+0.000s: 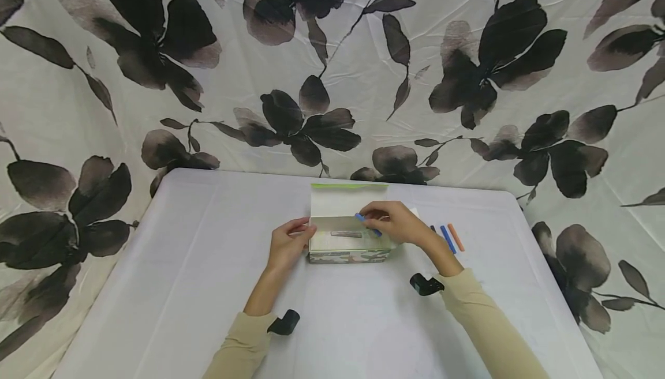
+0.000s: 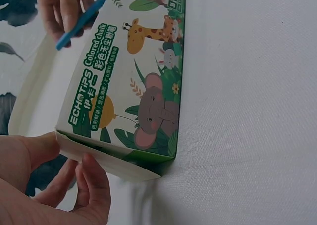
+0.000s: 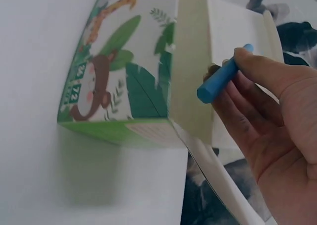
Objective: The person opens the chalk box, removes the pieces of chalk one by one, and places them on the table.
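"Where's the blue chalk [image 3: 220, 81]?"

"In the right hand [image 3: 280, 121], pinched between thumb and fingertips, over the open box [image 2: 148, 81]. Held lightly, I'd guess, so it can be turned."

"And the left hand [image 1: 288, 244]?"

"Fingers curled, gripping the side flap [image 2: 116, 163], probably to steady the box. The lid [image 1: 340, 199] stands up at the back, which leaves the top open."

"Count them?"

"One box, one chalk held. Three more sticks lie right of it on the table [image 1: 176, 286]: orange [image 1: 456, 237], blue [image 1: 448, 239] and a dark one [image 1: 433, 228], partly hidden."
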Tool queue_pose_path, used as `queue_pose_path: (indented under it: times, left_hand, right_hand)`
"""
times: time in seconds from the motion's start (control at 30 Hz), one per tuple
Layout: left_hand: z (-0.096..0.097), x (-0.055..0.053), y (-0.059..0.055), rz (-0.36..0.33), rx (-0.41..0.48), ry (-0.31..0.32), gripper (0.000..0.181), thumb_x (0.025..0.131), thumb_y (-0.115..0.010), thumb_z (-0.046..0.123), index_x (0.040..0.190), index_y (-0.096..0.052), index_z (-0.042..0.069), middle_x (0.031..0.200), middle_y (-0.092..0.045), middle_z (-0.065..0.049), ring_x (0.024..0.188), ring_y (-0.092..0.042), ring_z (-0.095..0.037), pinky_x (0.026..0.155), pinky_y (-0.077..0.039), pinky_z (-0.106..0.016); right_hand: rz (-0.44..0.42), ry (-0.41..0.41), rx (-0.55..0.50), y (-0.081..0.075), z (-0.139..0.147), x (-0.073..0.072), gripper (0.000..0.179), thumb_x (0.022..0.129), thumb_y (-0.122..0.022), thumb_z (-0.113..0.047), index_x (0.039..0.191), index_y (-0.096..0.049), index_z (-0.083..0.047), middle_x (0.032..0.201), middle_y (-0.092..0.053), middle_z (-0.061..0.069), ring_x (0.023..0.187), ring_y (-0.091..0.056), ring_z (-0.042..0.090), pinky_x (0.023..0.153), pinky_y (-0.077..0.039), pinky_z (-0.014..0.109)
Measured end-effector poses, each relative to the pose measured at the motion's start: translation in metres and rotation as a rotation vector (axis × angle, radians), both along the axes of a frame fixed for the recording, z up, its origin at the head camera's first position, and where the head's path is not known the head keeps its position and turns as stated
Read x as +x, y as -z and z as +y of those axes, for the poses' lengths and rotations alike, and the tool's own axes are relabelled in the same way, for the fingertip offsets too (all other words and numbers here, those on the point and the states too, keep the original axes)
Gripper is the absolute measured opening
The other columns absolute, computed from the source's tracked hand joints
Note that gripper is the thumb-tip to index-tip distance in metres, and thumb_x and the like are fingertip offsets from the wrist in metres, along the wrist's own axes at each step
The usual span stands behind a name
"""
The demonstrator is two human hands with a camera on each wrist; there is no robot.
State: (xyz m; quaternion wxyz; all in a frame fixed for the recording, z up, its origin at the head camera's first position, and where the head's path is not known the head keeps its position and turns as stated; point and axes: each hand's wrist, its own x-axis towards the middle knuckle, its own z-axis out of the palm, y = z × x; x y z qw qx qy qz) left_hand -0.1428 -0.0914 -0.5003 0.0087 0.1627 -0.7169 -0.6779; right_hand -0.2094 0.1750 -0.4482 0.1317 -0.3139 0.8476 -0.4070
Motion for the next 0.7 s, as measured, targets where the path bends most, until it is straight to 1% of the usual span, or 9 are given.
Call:
queue_pose_path:
  times: [0.2,0.3,0.47,0.6,0.7]
  left_hand:
    - [0.0,0.0,0.001,-0.007,-0.005,0.001,0.036,0.092,-0.077,0.009,0.125,-0.07,-0.003,0.108,-0.067,-0.016,0.078,-0.061,-0.011,0.061,-0.052,-0.018]
    - [0.001,-0.001,0.001,-0.011,-0.009,-0.001,0.036,0.092,-0.077,0.01,0.125,-0.07,-0.002,0.108,-0.066,-0.016,0.078,-0.06,-0.012,0.061,-0.052,-0.018]
    - [0.0,-0.001,0.002,-0.005,-0.009,-0.011,0.036,0.091,-0.077,0.01,0.124,-0.07,-0.002,0.106,-0.067,-0.014,0.077,-0.06,-0.012,0.06,-0.052,-0.018]
    - [0.0,-0.001,0.002,-0.006,-0.013,-0.007,0.036,0.092,-0.077,0.01,0.125,-0.07,-0.002,0.107,-0.066,-0.014,0.077,-0.06,-0.012,0.061,-0.053,-0.019]
    - [0.0,-0.001,0.002,-0.017,-0.017,-0.004,0.036,0.092,-0.077,0.011,0.126,-0.07,-0.001,0.108,-0.066,-0.014,0.077,-0.06,-0.011,0.062,-0.052,-0.018]
  right_hand:
    - [-0.01,0.079,-0.082,-0.009,0.018,-0.001,0.024,0.098,-0.071,-0.009,0.12,-0.072,0.0,0.109,-0.073,0.01,0.101,-0.068,0.024,0.094,-0.056,0.04]
    - [-0.033,0.115,-0.114,-0.013,0.027,-0.001,0.027,0.098,-0.072,-0.01,0.122,-0.071,0.001,0.113,-0.072,0.012,0.103,-0.068,0.025,0.095,-0.055,0.037]
    - [-0.066,0.158,-0.126,-0.021,0.045,0.0,0.031,0.099,-0.07,-0.012,0.126,-0.068,0.001,0.119,-0.07,0.014,0.108,-0.068,0.026,0.094,-0.055,0.029]
    - [-0.095,0.197,-0.138,-0.025,0.061,0.002,0.033,0.1,-0.069,-0.015,0.13,-0.066,0.0,0.121,-0.069,0.015,0.108,-0.069,0.021,0.092,-0.055,0.025]
    - [-0.115,0.236,-0.147,-0.025,0.073,0.003,0.036,0.101,-0.069,-0.017,0.132,-0.064,0.001,0.123,-0.069,0.016,0.108,-0.069,0.014,0.092,-0.055,0.023]
